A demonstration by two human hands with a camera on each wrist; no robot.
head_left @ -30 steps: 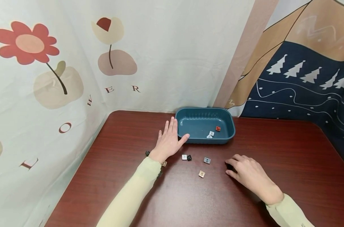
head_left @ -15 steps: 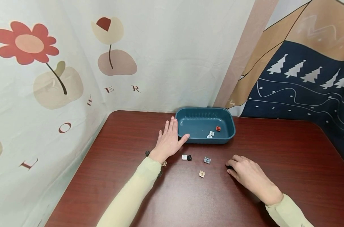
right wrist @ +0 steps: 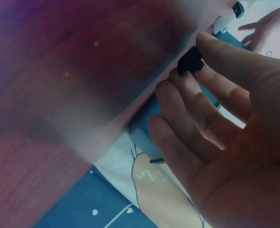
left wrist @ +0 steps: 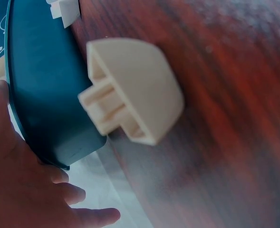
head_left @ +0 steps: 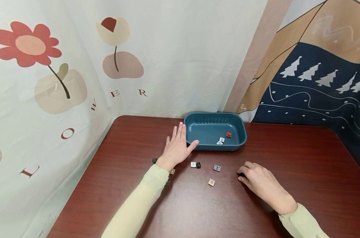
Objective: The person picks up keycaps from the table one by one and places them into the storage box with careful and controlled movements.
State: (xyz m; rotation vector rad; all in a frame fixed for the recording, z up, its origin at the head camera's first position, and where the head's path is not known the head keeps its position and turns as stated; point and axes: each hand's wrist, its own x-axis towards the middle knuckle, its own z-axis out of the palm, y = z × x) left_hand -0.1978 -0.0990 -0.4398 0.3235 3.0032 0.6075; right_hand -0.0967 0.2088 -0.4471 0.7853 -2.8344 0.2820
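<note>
In the head view my left hand [head_left: 176, 147] lies with straight fingers along the left side of a blue-green plastic bin [head_left: 242, 140], thumb on its front rim. Close to the left wrist camera is a beige keycap [left wrist: 140, 85], hollow side and stem showing. My right hand [head_left: 260, 181] is low over the table, right of the loose keycaps. Between its thumb and fingertips it pinches a black keycap [right wrist: 190, 61], mostly hidden in the head view. A red keycap [head_left: 229, 135] and white keycaps [head_left: 221, 139] lie inside the bin.
On the dark red table [head_left: 302, 158] before the bin lie a white keycap [head_left: 193, 164], a black one touching it, a grey-blue keycap [head_left: 217, 168] and a beige keycap [head_left: 211, 182]. Dark objects [head_left: 154, 161] show beside my left wrist. A printed curtain [head_left: 168, 66] hangs behind.
My right hand has shifted very slightly to the right, its grip much the same. The left hand, the bin and the loose keycaps stay in place.
</note>
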